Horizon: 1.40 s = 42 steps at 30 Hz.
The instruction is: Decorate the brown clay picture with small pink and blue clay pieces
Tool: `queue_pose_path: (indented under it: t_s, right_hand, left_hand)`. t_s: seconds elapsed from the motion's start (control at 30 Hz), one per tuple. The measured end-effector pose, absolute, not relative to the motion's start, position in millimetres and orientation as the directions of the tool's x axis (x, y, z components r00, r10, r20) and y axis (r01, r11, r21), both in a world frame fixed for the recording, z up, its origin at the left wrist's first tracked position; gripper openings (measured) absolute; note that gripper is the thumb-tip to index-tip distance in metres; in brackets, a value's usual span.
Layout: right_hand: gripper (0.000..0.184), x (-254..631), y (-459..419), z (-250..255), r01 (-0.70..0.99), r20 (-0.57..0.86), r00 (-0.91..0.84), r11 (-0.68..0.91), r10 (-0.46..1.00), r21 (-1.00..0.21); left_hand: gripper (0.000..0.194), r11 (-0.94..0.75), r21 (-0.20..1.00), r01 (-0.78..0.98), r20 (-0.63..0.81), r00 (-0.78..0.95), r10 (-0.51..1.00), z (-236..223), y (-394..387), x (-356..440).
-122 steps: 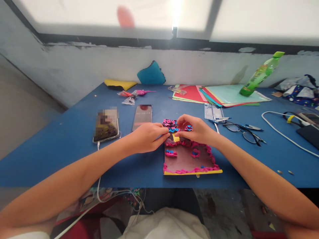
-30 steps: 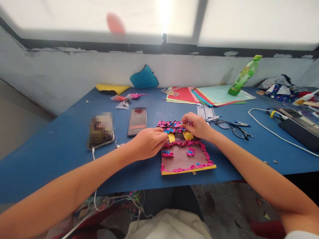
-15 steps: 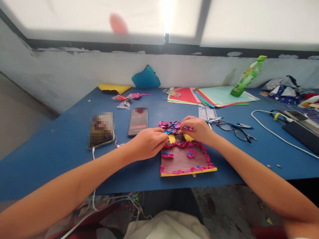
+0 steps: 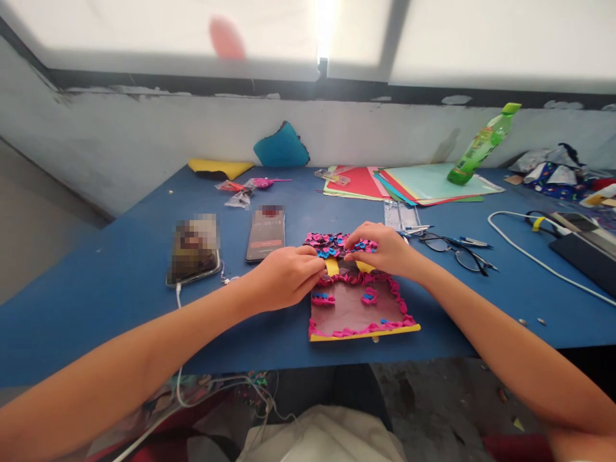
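Note:
A small craft board [image 4: 349,314] lies on the blue table in front of me. It has a brown surface, wavy pink trim, a yellow front edge and raised yellow strips. Pink and blue flower-like pieces [image 4: 330,244] crowd its far part. My left hand [image 4: 293,276] is closed at the board's left edge, fingertips pressed against it beside a yellow strip. Over the far right part hovers my right hand [image 4: 385,250], curled, thumb and forefinger slightly apart above the flower-like pieces. I make out nothing held between them.
Left of the board lie a phone showing a timer [image 4: 266,234] and another phone [image 4: 192,256] on a white cable. Eyeglasses [image 4: 455,250] and pens lie to the right. Coloured sheets [image 4: 356,183], a tilted green bottle [image 4: 484,146] and a black power bank [image 4: 587,256] are farther off.
My right thumb and forefinger have parted a little and lifted slightly from the flower-like pieces. My left hand stays at the board's edge. The camera view has shifted slightly.

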State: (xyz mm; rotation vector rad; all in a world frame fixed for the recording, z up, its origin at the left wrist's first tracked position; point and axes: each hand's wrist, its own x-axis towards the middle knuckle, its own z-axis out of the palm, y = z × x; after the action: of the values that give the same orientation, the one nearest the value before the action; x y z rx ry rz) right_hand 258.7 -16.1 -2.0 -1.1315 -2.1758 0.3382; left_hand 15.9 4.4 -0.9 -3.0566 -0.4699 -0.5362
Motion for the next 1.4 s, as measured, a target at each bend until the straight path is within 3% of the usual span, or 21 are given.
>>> queue_pose_path:
  t_s: [0.13, 0.37, 0.63, 0.83, 0.9, 1.1, 1.4]
  right_hand:
    - [0.021, 259, -14, -6, 0.690, 0.428, -0.412, 0.582, 0.805, -0.431]
    - [0.025, 257, -16, -5, 0.686, 0.463, -0.458, 0.633, 0.759, -0.359]
    - [0.027, 257, -15, -6, 0.623, 0.475, -0.356, 0.583, 0.805, -0.521]
    - [0.027, 257, -17, -5, 0.658, 0.414, -0.337, 0.526, 0.846, -0.539]
    - [0.027, 257, -19, -3, 0.676, 0.438, -0.388, 0.574, 0.811, -0.462]
    - [0.029, 255, -27, 2, 0.796, 0.423, -0.525, 0.602, 0.738, -0.064]
    - [0.034, 257, -31, 1, 0.795, 0.290, -0.604, 0.587, 0.742, 0.151]
  left_hand:
    - [0.034, -0.955, 0.048, 0.291, 0.329, 0.898, 0.291, -1, 5, 16]
    - [0.034, -0.955, 0.043, 0.292, 0.326, 0.900, 0.290, 0, 4, 16]
    - [0.033, -0.954, 0.033, 0.299, 0.329, 0.898, 0.293, -1, 4, 16]
    - [0.034, -0.954, 0.036, 0.297, 0.325, 0.900, 0.292, -1, 5, 16]
    - [0.034, -0.955, 0.035, 0.295, 0.329, 0.899, 0.290, -1, 5, 16]
    - [0.033, -0.957, 0.037, 0.288, 0.322, 0.903, 0.284, 1, 3, 17]
    - [0.033, -0.952, 0.018, 0.306, 0.285, 0.911, 0.298, 1, 4, 16]
